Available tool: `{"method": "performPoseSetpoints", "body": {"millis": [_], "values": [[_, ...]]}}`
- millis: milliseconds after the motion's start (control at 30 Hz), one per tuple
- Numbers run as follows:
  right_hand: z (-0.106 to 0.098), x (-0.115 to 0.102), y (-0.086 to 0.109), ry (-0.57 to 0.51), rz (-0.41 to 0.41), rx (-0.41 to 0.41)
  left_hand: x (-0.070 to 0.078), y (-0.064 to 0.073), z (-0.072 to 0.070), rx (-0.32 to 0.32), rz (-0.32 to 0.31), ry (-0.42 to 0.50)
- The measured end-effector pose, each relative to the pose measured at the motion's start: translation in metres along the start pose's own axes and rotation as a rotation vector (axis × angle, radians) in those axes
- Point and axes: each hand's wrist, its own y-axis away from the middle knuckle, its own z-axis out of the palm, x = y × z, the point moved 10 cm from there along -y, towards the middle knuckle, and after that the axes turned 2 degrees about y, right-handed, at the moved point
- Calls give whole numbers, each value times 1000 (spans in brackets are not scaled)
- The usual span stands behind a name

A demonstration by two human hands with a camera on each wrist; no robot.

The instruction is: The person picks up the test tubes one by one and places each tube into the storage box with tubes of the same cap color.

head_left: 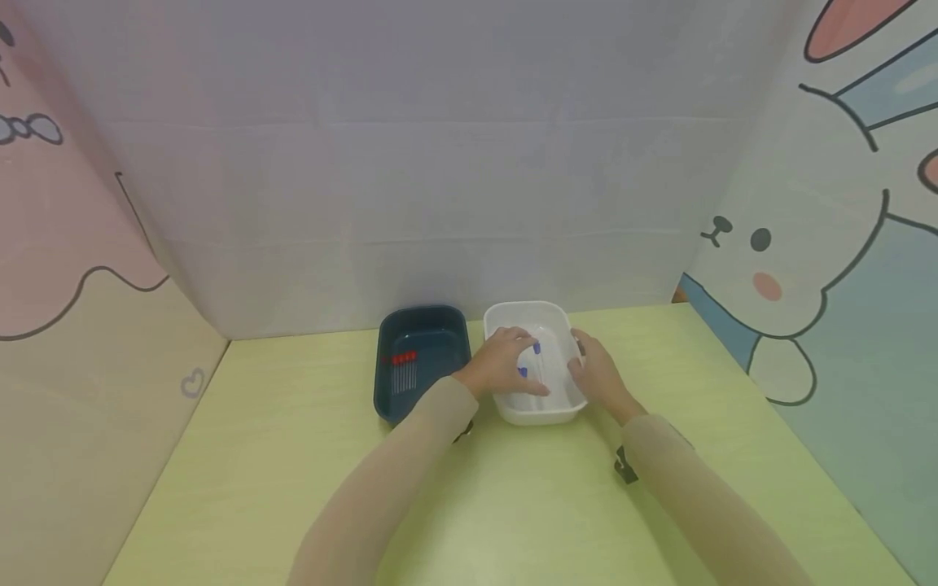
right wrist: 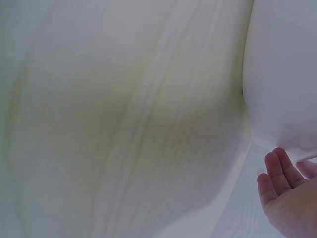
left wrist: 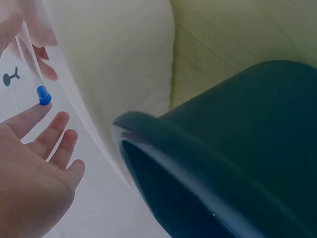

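My left hand [head_left: 506, 364] is over the white tray [head_left: 523, 418]. Its thumb and index finger pinch a clear test tube [left wrist: 30, 54] end to end, the index fingertip against the tube's blue cap [left wrist: 44, 95]. The other left fingers are spread and bent loosely. Below, a second blue cap [head_left: 523, 372] shows inside the tray, partly covered by the hand. My right hand [head_left: 602, 376] grips the tray's right side, fingers outside the wall and thumb at the rim. In the right wrist view, its fingers [right wrist: 278, 173] lie close along the tray's white wall [right wrist: 282, 74].
Left of the white tray stands a dark blue tray [head_left: 425, 313] of similar size, close under the left forearm. Several red-capped tubes [head_left: 405, 374] lie side by side in it. Both trays are on a yellow-green table [head_left: 293, 456], near a pale back wall [head_left: 440, 179].
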Motion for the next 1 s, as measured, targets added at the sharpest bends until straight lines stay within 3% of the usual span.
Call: {"method": "performPoseSetpoints", "body": {"millis": [267,433,667,1000], "values": [[0,-3,1,-7,8,-10,-10,-5,17,-54,-35,-78],[0,-2,1,-1,11,-8,-10,-7,23,-55,-13,-112],[-1,-1,2,-3,12,-6,-10,-14,30,-34,16,-232],[1,0,-1,4,9,-2,-16,-20,43,-63,-24,-343]]}}
